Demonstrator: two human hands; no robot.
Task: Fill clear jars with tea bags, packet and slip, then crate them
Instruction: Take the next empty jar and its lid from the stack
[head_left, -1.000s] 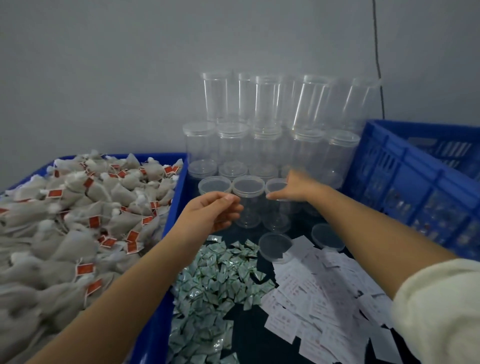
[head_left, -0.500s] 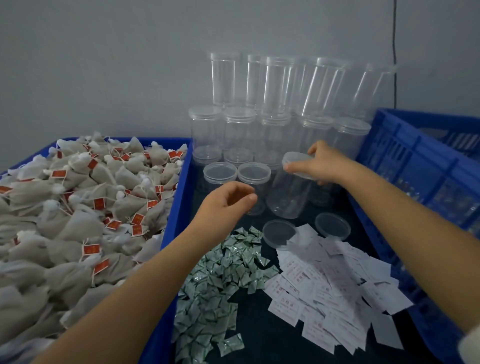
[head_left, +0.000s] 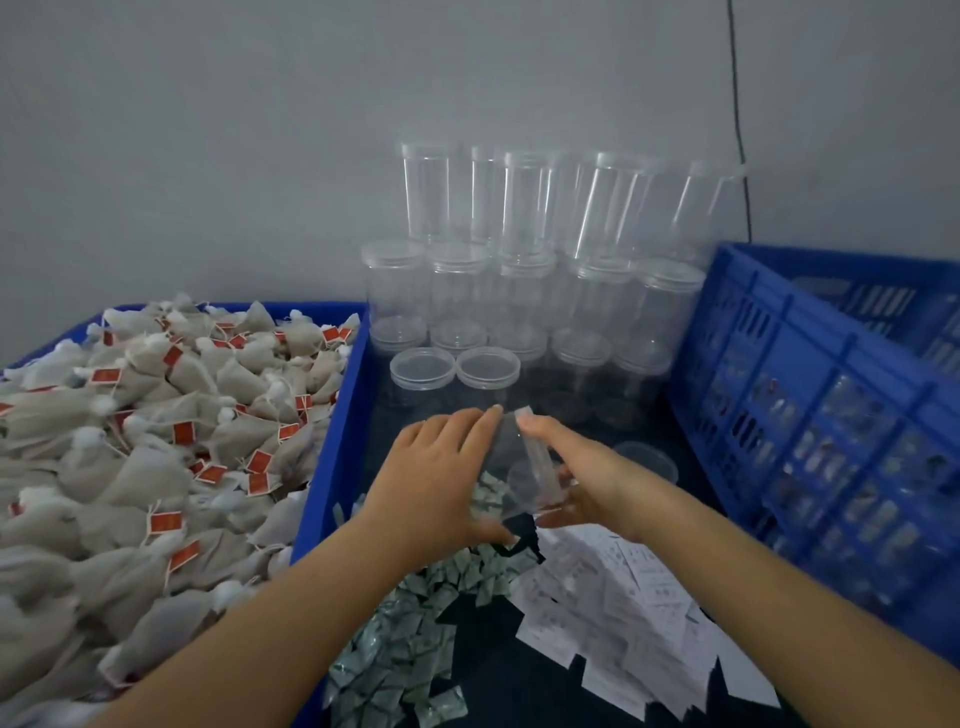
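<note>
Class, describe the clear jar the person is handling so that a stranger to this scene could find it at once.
Start at the stack of clear jars against the grey wall, then come forward over the dark surface. The jar sits between the left hand and right hand; unlike the upright ones, it is tilted and held.

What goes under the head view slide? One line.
Both hands, left hand and right hand, grip a tilted clear plastic jar above green foil packets and white paper slips.

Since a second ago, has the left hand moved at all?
Yes. The left hand has gone right, from over the green packets near the blue bin, and now holds the clear jar together with the right hand.
</note>
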